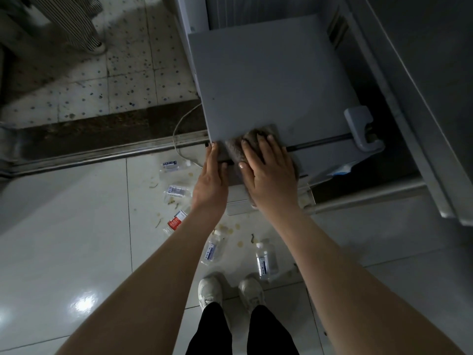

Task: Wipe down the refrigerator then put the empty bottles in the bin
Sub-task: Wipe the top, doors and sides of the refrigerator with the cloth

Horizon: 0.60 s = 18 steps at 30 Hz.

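Observation:
I look down on the grey top of the refrigerator (pixel 268 78). My right hand (pixel 268 172) lies flat on a grey-brown cloth (pixel 238 147) at the top's front edge, fingers straight and pressing down. My left hand (pixel 211 180) rests against the front left corner, fingertips on the edge. Several empty clear bottles lie on the white floor tiles below: one with a red label (pixel 175 222), two with blue labels (pixel 212 251) (pixel 265 261), and others (pixel 175 190) (pixel 170 166) further left.
The open refrigerator door (pixel 435 85) stretches along the right, with a grey hinge bracket (pixel 361 126). A white cable (pixel 179 139) hangs at the left of the refrigerator. Food scraps (pixel 225 229) litter the tiles. A person's striped trouser leg (pixel 74 24) stands at the upper left.

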Motion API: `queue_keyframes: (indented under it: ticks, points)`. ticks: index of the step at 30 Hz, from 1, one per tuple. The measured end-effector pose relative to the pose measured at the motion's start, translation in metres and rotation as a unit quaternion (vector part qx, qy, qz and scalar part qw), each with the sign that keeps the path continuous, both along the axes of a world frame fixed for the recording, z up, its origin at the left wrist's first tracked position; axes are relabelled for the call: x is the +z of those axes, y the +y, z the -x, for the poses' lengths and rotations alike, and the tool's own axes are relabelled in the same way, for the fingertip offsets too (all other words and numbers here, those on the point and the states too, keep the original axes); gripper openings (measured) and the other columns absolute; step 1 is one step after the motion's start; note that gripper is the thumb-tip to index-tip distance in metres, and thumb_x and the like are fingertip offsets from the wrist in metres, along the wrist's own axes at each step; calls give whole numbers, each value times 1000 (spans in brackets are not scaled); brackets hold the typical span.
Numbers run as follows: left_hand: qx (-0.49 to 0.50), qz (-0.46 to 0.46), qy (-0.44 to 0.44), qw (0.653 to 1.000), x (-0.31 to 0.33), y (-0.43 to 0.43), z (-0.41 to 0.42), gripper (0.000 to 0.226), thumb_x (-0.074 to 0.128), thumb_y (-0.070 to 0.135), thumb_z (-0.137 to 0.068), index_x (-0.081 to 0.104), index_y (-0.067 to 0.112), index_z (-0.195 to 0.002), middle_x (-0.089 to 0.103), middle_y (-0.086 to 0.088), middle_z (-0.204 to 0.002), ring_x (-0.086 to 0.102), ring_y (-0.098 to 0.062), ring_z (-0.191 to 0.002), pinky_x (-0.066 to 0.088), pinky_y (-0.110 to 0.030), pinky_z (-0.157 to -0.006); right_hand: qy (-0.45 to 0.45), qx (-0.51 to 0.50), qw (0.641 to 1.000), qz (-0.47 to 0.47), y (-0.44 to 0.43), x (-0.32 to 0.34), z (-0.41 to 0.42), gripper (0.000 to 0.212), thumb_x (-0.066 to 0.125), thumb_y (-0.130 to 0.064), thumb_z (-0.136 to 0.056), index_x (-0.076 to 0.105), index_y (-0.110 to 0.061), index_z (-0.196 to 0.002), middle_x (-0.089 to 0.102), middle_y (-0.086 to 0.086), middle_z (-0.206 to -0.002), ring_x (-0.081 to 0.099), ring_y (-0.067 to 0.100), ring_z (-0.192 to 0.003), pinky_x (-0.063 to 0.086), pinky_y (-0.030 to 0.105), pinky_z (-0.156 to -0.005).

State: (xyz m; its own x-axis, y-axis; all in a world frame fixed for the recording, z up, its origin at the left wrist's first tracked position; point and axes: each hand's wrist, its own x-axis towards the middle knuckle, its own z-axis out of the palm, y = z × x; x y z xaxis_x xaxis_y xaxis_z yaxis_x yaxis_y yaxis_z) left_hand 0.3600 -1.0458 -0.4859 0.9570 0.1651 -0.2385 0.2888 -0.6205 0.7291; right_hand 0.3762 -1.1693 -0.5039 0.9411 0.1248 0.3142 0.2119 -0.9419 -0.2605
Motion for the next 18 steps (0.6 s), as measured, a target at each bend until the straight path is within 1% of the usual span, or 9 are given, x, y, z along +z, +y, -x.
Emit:
queue_keyframes:
  ticks: [4, 5, 8, 10, 11, 12, 14, 16, 18]
  points:
    - [-19, -27, 1, 999, 2, -1, -4, 49, 24, 34, -100, 10, 31, -147, 19, 4, -155, 40, -27, -131, 43, -41, -99, 14, -12, 1000, -1, -36, 2, -12, 45, 36, -38, -93, 56, -17, -129, 53, 14, -135, 46, 35, -127, 36, 48, -104]
    - [-21, -31, 1, 999, 2, -2, -5, 50, 24, 34, -100, 10, 30, -148, 18, 3, -156, 38, -27, -132, 42, -44, -101, 18, -21, 1000, 1, -47, 2, -14, 46, 35, -38, -94, 56, -17, -129, 52, 14, -136, 45, 36, -127, 35, 48, -104]
    - [-22, -51, -2, 998, 2, -4, -4, 50, 24, 34, -100, 10, 27, -148, 12, 3, -157, 31, -26, -137, 40, -48, -103, 33, -52, 998, 14, -73, 1, -19, 48, 32, -39, -94, 54, -17, -131, 50, 15, -137, 44, 37, -127, 33, 50, -104]
    - [-15, -82, 11, 996, 3, -8, -6, 50, 24, 33, -100, 9, 27, -148, 3, 3, -158, 23, -27, -141, 42, -49, -101, 47, -80, 996, 16, -88, 3, -21, 51, 30, -40, -93, 52, -16, -133, 48, 16, -138, 42, 38, -129, 30, 50, -106]
    - [-10, -105, 19, 994, 4, -10, -7, 51, 24, 31, -101, 8, 26, -148, -2, 3, -158, 17, -26, -143, 40, -49, -104, 58, -94, 994, 15, -94, 4, -22, 53, 28, -42, -93, 50, -17, -134, 47, 16, -140, 39, 37, -131, 26, 49, -108]
    - [-10, -130, 22, 991, 5, -12, -8, 51, 24, 29, -101, 7, 24, -149, -5, 2, -158, 9, -25, -144, 34, -47, -108, 72, -107, 992, 14, -99, 5, -23, 56, 26, -43, -92, 48, -17, -136, 44, 15, -142, 36, 36, -133, 23, 49, -109]
    - [-21, -175, 14, 984, 6, -16, -9, 51, 24, 23, -101, 4, 18, -149, -7, -1, -158, -5, -20, -145, 17, -40, -117, 88, -123, 988, 10, -105, 7, -23, 59, 22, -45, -90, 45, -19, -138, 40, 15, -145, 32, 34, -135, 19, 48, -111]
    - [-27, -203, 3, 979, 8, -18, -9, 53, 27, 16, -101, 3, 14, -149, -6, -2, -158, -10, -18, -144, 4, -34, -118, 88, -129, 988, 5, -103, 10, -22, 61, 22, -45, -89, 45, -17, -138, 40, 16, -145, 32, 34, -136, 19, 48, -111]
    - [-24, -209, 3, 978, 9, -20, -8, 55, 27, 13, -100, 1, 13, -148, -5, -1, -158, -10, -16, -144, -3, -31, -117, 99, -137, 986, -6, -96, 12, -23, 63, 23, -45, -87, 45, -16, -138, 40, 18, -145, 31, 35, -136, 19, 48, -112]
